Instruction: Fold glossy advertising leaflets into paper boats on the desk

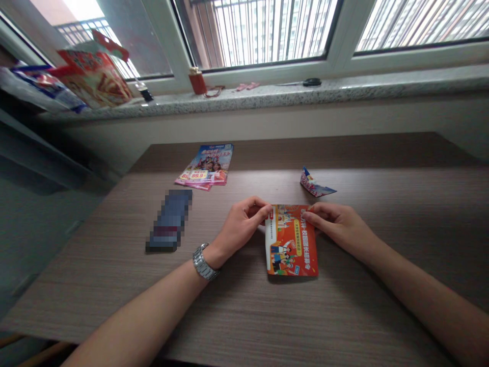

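Evidently the work was partway along, judging by what lay on the brown wood-grain counter [237, 316]. One small, pointed piece of folded blue-and-pink printed paper [315, 185] stood beyond the right hand [338, 224], apart from everything else, its creases already made; to my eye, that one looked finished.

The sheet being worked was another matter. Both hands were grasping an orange-red printed paper leaflet [292, 244] with a white strip along its left side, held just in front of the person, its lettering turned sideways. The left hand [244, 221], a silver metal-link wristwatch [206, 261] behind it, pinched the upper left corner between thumb and fingers; the right hand pinched the upper right. The lower edge seemed to ride slightly off the counter, a thin shadow beneath it. I saw no pointed shape in it, so I took it to be at an early stage, though I couldn't tell whether it was doubled over.

Off to the left, a loose stack of glossy blue-and-pink leaflets [208, 165] lay flat and unfolded, untouched by either hand. Nearer the person, a dark, oblong phone [170, 221] rested, well apart from the paper.
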Motion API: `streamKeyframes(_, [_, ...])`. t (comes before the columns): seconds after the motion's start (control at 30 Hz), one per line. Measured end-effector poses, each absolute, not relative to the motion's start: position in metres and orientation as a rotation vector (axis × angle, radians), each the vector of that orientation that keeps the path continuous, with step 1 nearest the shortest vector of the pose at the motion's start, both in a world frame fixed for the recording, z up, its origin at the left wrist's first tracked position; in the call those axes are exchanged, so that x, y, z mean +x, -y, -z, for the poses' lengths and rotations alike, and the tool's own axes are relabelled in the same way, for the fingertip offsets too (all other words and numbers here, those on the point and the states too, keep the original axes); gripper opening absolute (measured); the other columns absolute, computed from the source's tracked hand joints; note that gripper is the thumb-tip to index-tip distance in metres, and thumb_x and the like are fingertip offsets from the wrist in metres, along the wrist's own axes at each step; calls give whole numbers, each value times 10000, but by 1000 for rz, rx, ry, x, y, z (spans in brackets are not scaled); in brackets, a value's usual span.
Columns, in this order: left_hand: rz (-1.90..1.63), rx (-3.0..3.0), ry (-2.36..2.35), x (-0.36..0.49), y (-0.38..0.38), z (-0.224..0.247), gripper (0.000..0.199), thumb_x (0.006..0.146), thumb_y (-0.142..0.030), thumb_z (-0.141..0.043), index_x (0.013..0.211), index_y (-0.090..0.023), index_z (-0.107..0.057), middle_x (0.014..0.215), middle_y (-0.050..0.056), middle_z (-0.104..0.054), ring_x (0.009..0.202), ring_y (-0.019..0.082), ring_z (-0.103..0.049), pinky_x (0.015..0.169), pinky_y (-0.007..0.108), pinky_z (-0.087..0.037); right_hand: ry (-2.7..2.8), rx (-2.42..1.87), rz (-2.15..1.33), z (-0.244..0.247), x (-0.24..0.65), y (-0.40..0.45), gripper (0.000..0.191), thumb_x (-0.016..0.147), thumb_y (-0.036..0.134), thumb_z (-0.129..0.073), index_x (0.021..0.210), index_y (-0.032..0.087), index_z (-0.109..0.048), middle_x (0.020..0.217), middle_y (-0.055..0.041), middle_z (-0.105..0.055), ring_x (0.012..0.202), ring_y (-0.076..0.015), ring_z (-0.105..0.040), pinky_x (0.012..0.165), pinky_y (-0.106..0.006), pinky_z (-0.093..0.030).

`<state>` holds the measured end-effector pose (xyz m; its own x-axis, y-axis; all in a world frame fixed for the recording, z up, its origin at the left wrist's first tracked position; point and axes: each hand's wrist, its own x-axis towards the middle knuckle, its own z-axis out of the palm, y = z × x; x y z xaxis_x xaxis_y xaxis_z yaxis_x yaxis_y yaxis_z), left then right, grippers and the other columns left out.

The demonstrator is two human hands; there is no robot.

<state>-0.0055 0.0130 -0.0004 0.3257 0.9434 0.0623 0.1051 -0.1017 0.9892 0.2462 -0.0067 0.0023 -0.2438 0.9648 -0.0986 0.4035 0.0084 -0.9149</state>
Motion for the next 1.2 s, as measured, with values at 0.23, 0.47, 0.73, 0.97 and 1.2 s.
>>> streamKeyframes(0.23, [-982, 1453, -999, -5, -11, -3, 295, 941, -408, -663, 895, -116, -669, 797, 22, -654, 723, 108, -606, 673, 197, -509, 1642, -1384, -1243, 0, 246, 8, 314, 911, 505, -641, 865, 201, -708, 775, -28, -740, 678, -185, -680, 612, -284, -540])
streamKeyframes(0.47, [-1078, 1534, -1048, -3, -11, -3, 285, 952, -409, -649, 887, -132, -661, 774, 11, -653, 700, 103, -600, 636, 181, -485, 1569, -1324, -1331, -3, 240, 10, 298, 903, 490, -663, 836, 201, -694, 769, -12, -726, 687, -169, -691, 614, -267, -572])
streamKeyframes(0.73, [-1095, 1591, -1073, -3, -11, -3, 232, 931, -366, -674, 896, -138, -702, 811, 32, -709, 732, 120, -642, 656, 193, -497, 1505, -1281, -1438, 1, 238, 10, 294, 874, 488, -699, 845, 196, -684, 816, -21, -737, 713, -170, -695, 632, -276, -593])
streamKeyframes(0.97, [-1041, 1618, -1069, -4, -9, -4, 223, 929, -351, -677, 890, -134, -714, 790, 36, -715, 714, 121, -643, 631, 191, -486, 1531, -1294, -1386, -6, 237, 11, 300, 862, 478, -709, 996, 211, -720, 942, -51, -785, 803, -211, -734, 706, -319, -607])
streamKeyframes(1.2, [-979, 1614, -1071, -4, -11, -1, 294, 958, -406, -636, 906, -131, -727, 813, 43, -719, 731, 122, -643, 638, 185, -495, 1607, -1328, -1265, -8, 238, 11, 345, 856, 536, -699, 868, 193, -730, 825, -49, -778, 710, -197, -714, 623, -289, -573])
